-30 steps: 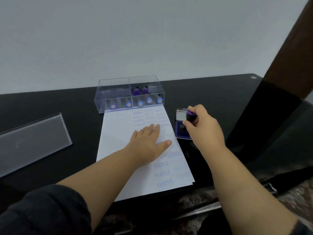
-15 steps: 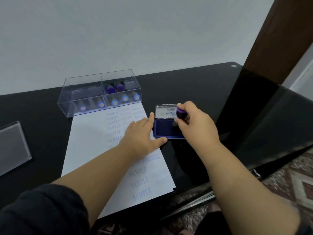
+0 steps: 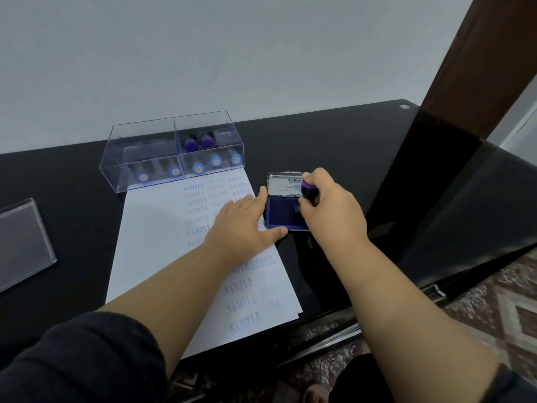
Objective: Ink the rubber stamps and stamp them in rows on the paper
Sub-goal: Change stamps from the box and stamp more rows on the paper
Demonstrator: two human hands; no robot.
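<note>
Left hand [image 3: 242,225] flat, right hand [image 3: 328,210] pinching.

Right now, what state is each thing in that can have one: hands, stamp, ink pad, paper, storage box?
Left hand: open, flat on the paper.
Right hand: gripping the purple-topped stamp.
Purple-topped stamp: upright over the ink pad.
Ink pad: lid open, blue pad exposed.
Paper: partly stamped in columns.
Clear storage box: uncovered, holding stamps.
Clear lid: lying apart.

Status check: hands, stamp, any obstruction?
Right hand grips stamp on ink pad. Left hand flat on paper. No obstruction.
</note>
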